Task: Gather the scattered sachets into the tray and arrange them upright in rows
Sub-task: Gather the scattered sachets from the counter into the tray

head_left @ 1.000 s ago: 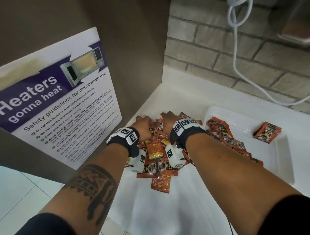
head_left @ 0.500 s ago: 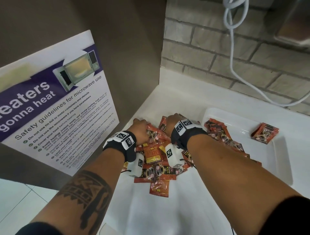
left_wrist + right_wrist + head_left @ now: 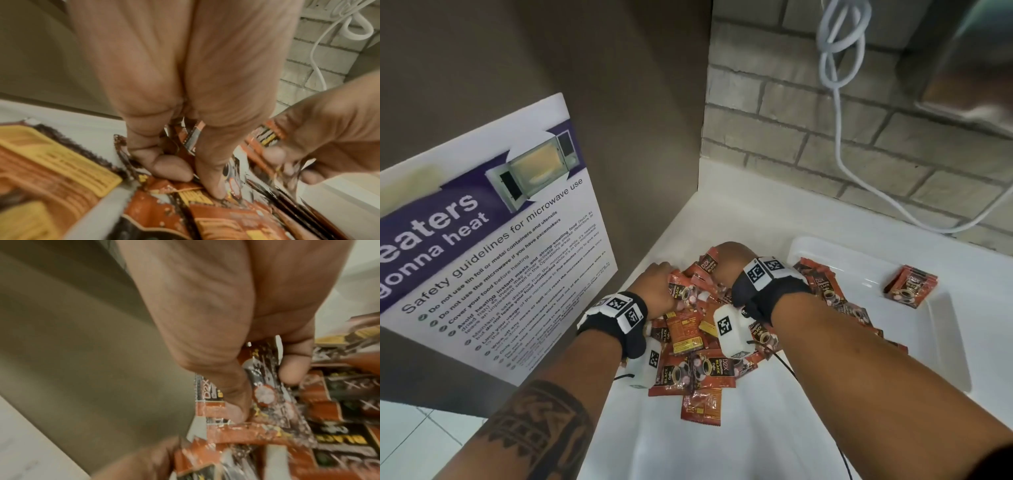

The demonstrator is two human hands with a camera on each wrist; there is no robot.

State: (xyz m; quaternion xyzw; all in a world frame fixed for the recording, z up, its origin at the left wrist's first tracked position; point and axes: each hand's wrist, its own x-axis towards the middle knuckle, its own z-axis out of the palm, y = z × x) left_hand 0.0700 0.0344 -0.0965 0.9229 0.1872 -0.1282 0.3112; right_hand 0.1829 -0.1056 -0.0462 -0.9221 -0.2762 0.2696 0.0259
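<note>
**Both hands draw the sachet heap tighter, still outside the tray**

Against the views from a second and half a second back, the two hands have closed in on the far edge of the pile and the loose packets now sit bunched more compactly at frame centre. The left hand (image 3: 659, 287) curls thumb and fingers into the sachets (image 3: 690, 346), pinching foil at the pile's upper left; the right hand (image 3: 729, 262) likewise has its thumb and a finger closed on a packet at the pile's top. I judge this as the scooping stage: a handful is being gathered, nothing lifted yet.

The heap lies on the white desk (image 3: 722, 452), just left of the white tray (image 3: 945, 346), with a few packets spilling over the tray's left rim. One small stack (image 3: 909, 286) rests in the tray's upper right, lying flat, long axis running toward lower left. In the pile, long axes point every way; the lowest packet (image 3: 702, 406) points roughly up and down the frame. None stands upright, so the arranging is still wholly to do
</note>
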